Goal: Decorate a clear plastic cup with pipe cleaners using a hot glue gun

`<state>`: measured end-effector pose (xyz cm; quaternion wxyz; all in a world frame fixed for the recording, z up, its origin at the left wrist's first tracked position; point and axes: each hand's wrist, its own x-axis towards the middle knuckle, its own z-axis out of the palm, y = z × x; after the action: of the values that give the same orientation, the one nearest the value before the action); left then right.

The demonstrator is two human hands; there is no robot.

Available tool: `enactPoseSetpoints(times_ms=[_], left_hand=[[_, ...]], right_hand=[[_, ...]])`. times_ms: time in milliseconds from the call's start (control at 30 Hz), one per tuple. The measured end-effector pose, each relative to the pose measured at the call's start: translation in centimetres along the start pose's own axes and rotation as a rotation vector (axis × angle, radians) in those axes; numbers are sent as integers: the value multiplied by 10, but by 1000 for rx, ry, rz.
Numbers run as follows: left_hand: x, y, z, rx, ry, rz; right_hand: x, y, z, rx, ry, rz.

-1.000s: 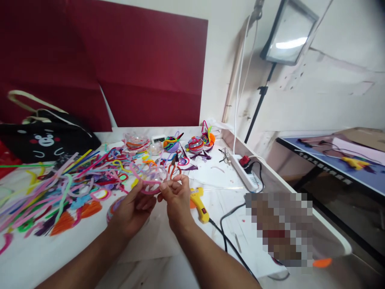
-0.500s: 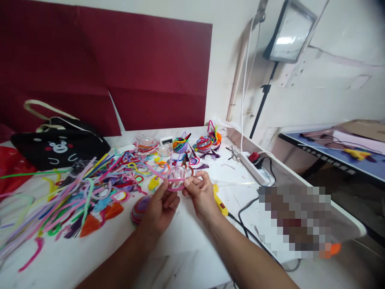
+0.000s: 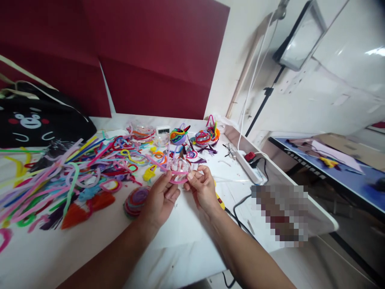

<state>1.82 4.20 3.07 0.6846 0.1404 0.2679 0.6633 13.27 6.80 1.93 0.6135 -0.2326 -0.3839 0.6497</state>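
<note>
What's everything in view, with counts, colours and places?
Clear plastic shell: one, transparent, centre.
Held pipe cleaner: at least one, pink, shell's rim.
Loose pipe cleaners: many, multicoloured, left.
Wrapped ball: one, purple and red, centre.
Decorated balls: several, multicoloured, back.
Digital timer: one, white, back.
Eyeglasses: one pair, dark, back right.
Glue gun: one, yellow, mostly hidden, centre right.
Power strip: one, white, right.
Bag: one, black, left.
Wall covering: count unclear, dark red, behind.
Lamp: one, black frame, upper right.
White table: one, beneath.
Blue table: one, right.
Left hand: one, holding shell.
Right hand: one, holding shell.
</note>
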Motion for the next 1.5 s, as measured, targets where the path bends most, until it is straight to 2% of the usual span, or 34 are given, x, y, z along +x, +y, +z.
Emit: enactPoseSetpoints(times_ms=[267,600,900,1500], left_hand=[[3,3,-3,16,-38,31],[2,1,-2,-69,58,6],[1,-3,-4,-26,-11,26],[-3,3,0,52,-20,25]], right_hand=[[-3,2,3,31,26,60],[-5,2,5,14,58,40],[-4,1,2,61,48,53],[-4,-2,2,124,16,93]])
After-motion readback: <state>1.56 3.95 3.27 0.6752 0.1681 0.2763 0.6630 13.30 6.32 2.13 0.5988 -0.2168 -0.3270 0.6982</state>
